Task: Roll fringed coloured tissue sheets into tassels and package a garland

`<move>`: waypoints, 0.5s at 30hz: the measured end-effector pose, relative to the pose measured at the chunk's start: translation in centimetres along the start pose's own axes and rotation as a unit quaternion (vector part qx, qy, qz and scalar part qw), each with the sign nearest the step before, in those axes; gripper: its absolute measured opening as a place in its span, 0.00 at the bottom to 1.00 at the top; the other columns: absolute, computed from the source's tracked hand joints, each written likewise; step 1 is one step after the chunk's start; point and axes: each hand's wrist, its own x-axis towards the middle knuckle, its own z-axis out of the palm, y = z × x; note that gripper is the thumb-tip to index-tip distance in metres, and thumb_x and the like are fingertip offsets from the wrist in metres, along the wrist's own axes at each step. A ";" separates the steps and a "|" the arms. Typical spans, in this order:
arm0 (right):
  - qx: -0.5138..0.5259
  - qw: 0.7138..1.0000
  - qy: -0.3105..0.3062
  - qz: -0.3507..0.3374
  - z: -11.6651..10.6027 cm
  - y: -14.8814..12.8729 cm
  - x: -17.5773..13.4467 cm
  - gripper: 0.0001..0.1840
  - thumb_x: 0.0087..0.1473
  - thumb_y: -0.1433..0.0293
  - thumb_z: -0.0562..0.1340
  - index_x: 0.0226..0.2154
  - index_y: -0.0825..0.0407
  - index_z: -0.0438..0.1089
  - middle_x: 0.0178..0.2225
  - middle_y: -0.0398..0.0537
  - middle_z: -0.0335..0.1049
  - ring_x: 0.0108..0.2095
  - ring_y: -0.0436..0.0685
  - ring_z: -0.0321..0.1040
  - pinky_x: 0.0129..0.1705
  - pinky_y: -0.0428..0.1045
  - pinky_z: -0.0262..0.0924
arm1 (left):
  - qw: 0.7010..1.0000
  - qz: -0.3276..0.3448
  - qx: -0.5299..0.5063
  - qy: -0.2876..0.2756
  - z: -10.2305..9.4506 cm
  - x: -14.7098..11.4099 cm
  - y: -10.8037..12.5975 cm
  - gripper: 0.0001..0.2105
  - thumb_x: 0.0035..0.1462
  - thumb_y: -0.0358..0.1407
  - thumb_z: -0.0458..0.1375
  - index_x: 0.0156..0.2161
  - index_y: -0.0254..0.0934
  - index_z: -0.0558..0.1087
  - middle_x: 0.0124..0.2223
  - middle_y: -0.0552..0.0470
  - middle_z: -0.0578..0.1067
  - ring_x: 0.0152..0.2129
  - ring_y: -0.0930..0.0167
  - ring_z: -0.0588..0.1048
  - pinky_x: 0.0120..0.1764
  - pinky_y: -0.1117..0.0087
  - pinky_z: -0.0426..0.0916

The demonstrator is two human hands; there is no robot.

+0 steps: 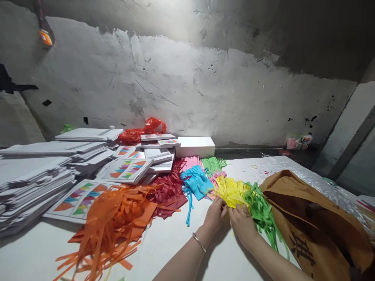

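A bunch of yellow fringed paper (230,192) lies on the white table just ahead of both hands. My left hand (216,214), with a bracelet on its wrist, is closed at the near left edge of the yellow paper. Curled over the same near edge, my right hand (242,223) grips it from the right. The exact fingertip hold is partly hidden. Green fringed paper (262,210) touches the yellow on the right. To the left lies blue fringed paper (197,182), with pink fringe (219,177) between the two.
Dark red (168,191) and orange fringed paper (120,210) spread leftward. Stacks of white card sheets (38,175) and printed cards (129,169) fill the left. A white box (195,146) stands behind, near the wall. An open brown bag (310,218) occupies the right.
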 end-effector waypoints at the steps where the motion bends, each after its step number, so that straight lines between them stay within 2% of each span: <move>1: -0.003 1.000 0.000 -0.005 0.1 0.3 0.0 0.05 0.62 0.67 0.65 0.38 0.53 0.73 0.41 0.45 0.75 0.47 0.57 0.72 0.53 0.60 0.66 | 1.000 0.006 0.001 -0.010 0.0 0.0 0.2 0.09 0.67 0.40 0.58 0.41 0.35 0.73 0.42 0.50 0.75 0.39 0.67 0.75 0.43 0.61 0.72; 6: 0.003 0.999 0.012 -0.041 -1.0 1.3 -0.3 0.02 0.58 0.73 0.67 0.33 0.53 0.73 0.34 0.44 0.76 0.49 0.59 0.72 0.59 0.64 0.59 | 0.996 0.008 -0.002 -0.086 0.3 0.0 0.9 0.09 0.66 0.40 0.59 0.45 0.36 0.75 0.47 0.47 0.76 0.42 0.66 0.76 0.46 0.58 0.73; 9: 0.010 0.998 0.035 -0.050 -2.2 1.6 -0.7 0.09 0.51 0.82 0.65 0.30 0.52 0.74 0.28 0.46 0.75 0.48 0.62 0.73 0.63 0.64 0.53 | 0.995 -0.045 -0.003 -0.092 0.0 1.2 1.0 0.10 0.67 0.40 0.58 0.49 0.36 0.74 0.50 0.46 0.76 0.42 0.66 0.77 0.46 0.58 0.75; 12: 0.018 0.997 0.066 -0.030 -4.1 2.1 -1.7 0.15 0.49 0.86 0.61 0.25 0.49 0.71 0.23 0.46 0.73 0.48 0.64 0.73 0.66 0.65 0.47 | 0.991 -0.118 -0.011 -0.068 -1.4 4.1 1.2 0.13 0.67 0.40 0.59 0.53 0.35 0.73 0.52 0.45 0.75 0.44 0.64 0.77 0.46 0.57 0.75; 15: 0.031 0.995 0.097 -0.003 -7.0 3.2 -3.7 0.19 0.49 0.87 0.56 0.23 0.47 0.68 0.23 0.44 0.73 0.50 0.62 0.73 0.69 0.65 0.41 | 0.982 -0.182 -0.035 -0.046 -4.0 8.2 1.9 0.15 0.67 0.40 0.60 0.54 0.35 0.71 0.52 0.45 0.75 0.44 0.64 0.77 0.45 0.57 0.76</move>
